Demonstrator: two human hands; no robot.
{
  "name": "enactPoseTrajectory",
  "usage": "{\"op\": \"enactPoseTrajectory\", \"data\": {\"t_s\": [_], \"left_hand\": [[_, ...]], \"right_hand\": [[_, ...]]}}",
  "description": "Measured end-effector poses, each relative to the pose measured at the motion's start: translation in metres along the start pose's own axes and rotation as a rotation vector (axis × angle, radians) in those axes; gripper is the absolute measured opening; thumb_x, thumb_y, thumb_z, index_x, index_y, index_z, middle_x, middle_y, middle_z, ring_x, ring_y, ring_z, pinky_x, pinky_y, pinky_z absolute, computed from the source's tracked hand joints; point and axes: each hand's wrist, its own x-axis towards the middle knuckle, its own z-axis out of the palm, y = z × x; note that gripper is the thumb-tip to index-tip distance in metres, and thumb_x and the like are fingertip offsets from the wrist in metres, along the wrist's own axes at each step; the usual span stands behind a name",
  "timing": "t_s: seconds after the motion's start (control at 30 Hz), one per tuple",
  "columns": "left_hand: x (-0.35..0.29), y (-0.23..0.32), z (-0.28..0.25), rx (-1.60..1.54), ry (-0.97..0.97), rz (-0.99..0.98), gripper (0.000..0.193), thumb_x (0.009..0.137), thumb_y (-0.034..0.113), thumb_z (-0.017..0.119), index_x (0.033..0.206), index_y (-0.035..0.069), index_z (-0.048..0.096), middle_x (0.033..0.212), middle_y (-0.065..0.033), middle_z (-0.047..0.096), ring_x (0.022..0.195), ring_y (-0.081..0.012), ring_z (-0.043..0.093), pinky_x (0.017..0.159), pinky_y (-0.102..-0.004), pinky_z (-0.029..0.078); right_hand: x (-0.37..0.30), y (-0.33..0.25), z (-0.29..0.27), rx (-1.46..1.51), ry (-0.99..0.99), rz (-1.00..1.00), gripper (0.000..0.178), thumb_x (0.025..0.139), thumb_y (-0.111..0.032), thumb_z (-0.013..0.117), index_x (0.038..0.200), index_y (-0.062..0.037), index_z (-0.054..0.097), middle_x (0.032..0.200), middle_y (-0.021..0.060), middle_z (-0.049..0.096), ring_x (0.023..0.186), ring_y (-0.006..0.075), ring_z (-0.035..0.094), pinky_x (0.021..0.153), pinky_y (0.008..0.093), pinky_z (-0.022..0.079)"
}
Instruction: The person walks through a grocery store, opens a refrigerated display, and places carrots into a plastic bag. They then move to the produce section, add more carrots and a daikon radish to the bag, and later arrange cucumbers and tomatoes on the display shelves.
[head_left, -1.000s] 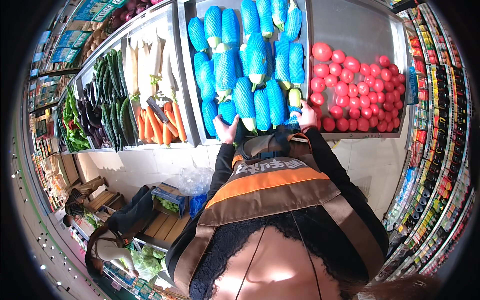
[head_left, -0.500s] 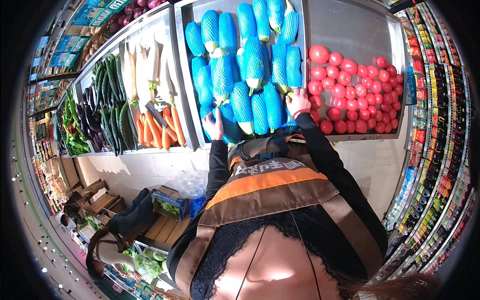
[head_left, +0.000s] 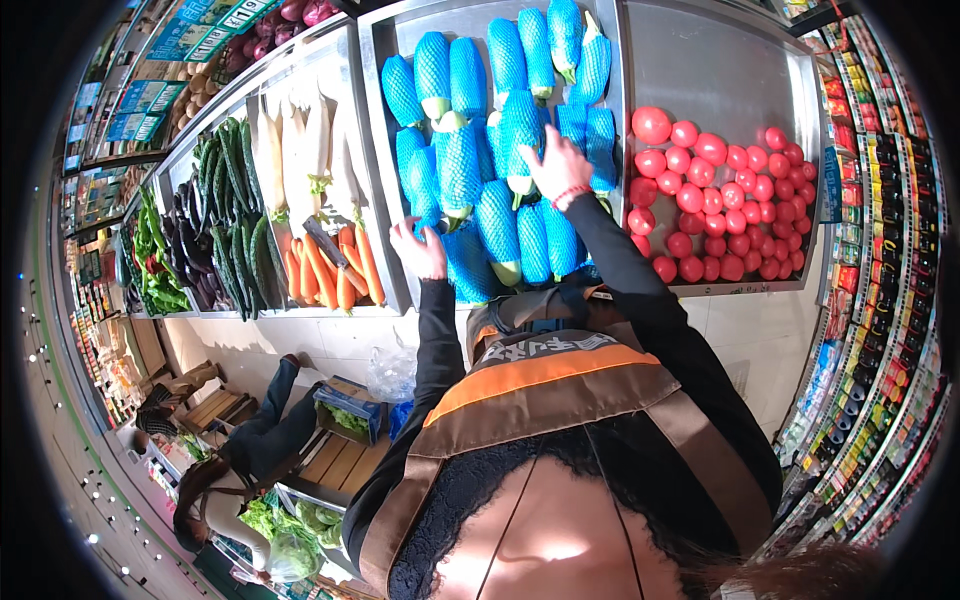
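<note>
Several pale green gourds in blue foam net sleeves (head_left: 463, 175) lie in rows in a metal tray (head_left: 385, 35) in front of me. My left hand (head_left: 420, 250) rests at the near left part of these gourds, fingers apart, with nothing held. My right hand (head_left: 558, 168) is over the middle rows, its fingers spread above or against the sleeved gourds. Whether its fingertips touch them I cannot tell. The hand and forearm hide part of the gourds beneath.
Tomatoes (head_left: 713, 200) fill the bin to the right. Carrots (head_left: 318, 270) with a dark-bladed knife (head_left: 325, 243) on top, white radishes (head_left: 292, 140), cucumbers (head_left: 228, 250) and eggplants (head_left: 190, 250) lie left. Packed shelves (head_left: 885, 250) stand far right. A person (head_left: 225, 475) bends over greens behind left.
My right hand has moved up and left from the tray's near right edge to the middle rows, fingers spreading. My left hand stays near the same gourds. The co-worker's arm has shifted.
</note>
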Motion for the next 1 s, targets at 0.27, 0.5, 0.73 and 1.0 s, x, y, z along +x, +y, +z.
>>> {"op": "enactPoseTrajectory", "data": {"t_s": [0.27,0.5,0.73,1.0], "left_hand": [[0.065,0.075,0.060,0.202,-0.258,0.319,0.108,0.077,0.051,0.079,0.150,-0.007,0.026,0.144,-0.0292,0.043,0.133,-0.0412,0.044,0.106,-0.0509,0.038],[0.089,0.091,0.095,0.412,-0.209,0.211,0.112,0.062,0.042,0.089,0.143,-0.009,0.031,0.116,-0.0203,0.054,0.103,-0.0336,0.060,0.087,-0.0432,0.049],[0.089,0.125,0.042,0.019,-0.201,0.136,0.115,0.061,0.030,0.089,0.149,-0.008,0.025,0.122,-0.0263,0.052,0.108,-0.0419,0.059,0.091,-0.0432,0.052],[0.058,0.185,-0.052,-0.831,-0.456,0.050,0.084,0.070,0.031,0.089,0.134,-0.007,0.050,0.115,-0.0199,0.066,0.110,-0.0279,0.064,0.098,-0.0384,0.049]], "right_hand": [[0.050,0.007,0.016,0.292,-0.117,0.050,0.089,0.076,-0.058,0.076,0.129,0.0041,0.039,0.110,0.0328,0.066,0.101,0.0499,0.065,0.086,0.0521,0.053],[-0.049,0.111,-0.069,0.483,0.028,0.091,0.077,0.084,-0.039,0.076,0.138,-0.0004,0.037,0.110,0.0272,0.066,0.097,0.0443,0.068,0.084,0.0496,0.055],[-0.133,0.111,0.008,-0.006,-0.164,0.219,0.115,0.075,-0.069,0.071,0.150,0.0008,0.019,0.127,0.0294,0.056,0.104,0.0475,0.064,0.084,0.0542,0.053],[-0.111,0.087,-0.038,-0.085,0.027,-0.081,0.084,0.086,-0.060,0.066,0.140,0.0013,0.045,0.119,0.0245,0.058,0.108,0.0419,0.059,0.087,0.0499,0.051]]}}
